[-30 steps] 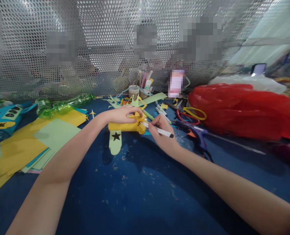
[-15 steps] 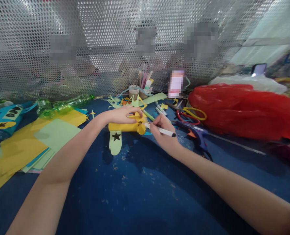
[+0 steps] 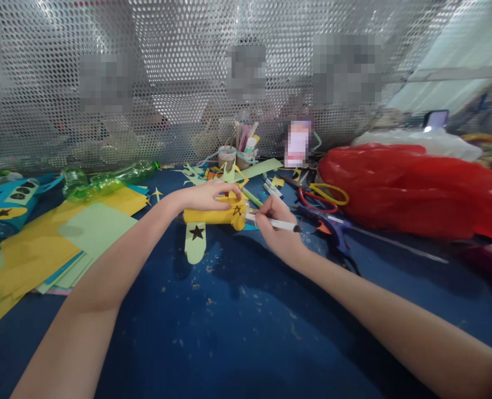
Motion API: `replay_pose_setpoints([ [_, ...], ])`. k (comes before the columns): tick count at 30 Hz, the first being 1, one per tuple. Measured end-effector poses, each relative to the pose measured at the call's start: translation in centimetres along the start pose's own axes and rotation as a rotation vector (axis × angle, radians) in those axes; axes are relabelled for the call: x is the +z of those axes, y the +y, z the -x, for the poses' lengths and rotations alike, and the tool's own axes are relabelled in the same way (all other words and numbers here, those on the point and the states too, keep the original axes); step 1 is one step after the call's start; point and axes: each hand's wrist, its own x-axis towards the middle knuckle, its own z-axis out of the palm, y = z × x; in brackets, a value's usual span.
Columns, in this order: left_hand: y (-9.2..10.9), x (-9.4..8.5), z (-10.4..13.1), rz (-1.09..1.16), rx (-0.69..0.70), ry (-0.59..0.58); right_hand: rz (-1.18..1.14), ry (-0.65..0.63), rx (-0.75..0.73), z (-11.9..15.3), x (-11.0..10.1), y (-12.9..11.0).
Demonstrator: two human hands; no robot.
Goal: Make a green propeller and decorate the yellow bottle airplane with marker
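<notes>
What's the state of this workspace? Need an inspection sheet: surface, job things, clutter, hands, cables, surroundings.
Surface: blue tabletop, pale specks.
Job things: yellow craft bearing a black star outline; green flap with filled star; white marker.
Clutter: paper sheets and green bottle left; red bag right.
Hands: left hand rests on the craft; right hand grips the marker, tip near the outline.
Cables: thin white strand right; cable or not, unclear.
Surroundings: perforated panel behind.
</notes>
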Motion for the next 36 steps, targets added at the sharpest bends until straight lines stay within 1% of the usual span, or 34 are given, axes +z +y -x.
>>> replay_pose_setpoints([
  [4, 0.08, -0.03, 0.02, 0.001, -0.007, -0.005, -0.002, -0.020, -0.010, 0.09, 0.06, -0.28],
  [9, 0.13, -0.02, 0.10, 0.006, -0.014, -0.007, -0.011, -0.027, -0.018, 0.16, 0.08, -0.08],
  [15, -0.15, 0.04, 0.05, 0.009, 0.006, -0.006, -0.025, -0.055, -0.024, 0.17, 0.15, 0.12],
  [19, -0.27, 0.06, 0.00, 0.009, 0.017, -0.009, -0.024, -0.081, -0.003, 0.17, 0.13, 0.07],
  [25, 0.12, 0.01, 0.05, 0.021, -0.007, -0.004, -0.003, -0.093, -0.003, 0.18, 0.16, -0.08],
  [31, 0.27, -0.02, 0.09, 0.012, -0.010, -0.001, 0.003, -0.115, 0.014, 0.17, 0.18, 0.28],
  [33, 0.13, 0.02, 0.09, 0.007, -0.006, 0.004, -0.026, -0.099, 0.011, 0.12, 0.22, 0.41],
  [36, -0.04, 0.05, 0.10, 0.007, -0.009, -0.003, -0.095, -0.022, -0.003, 0.00, 0.22, 0.45],
])
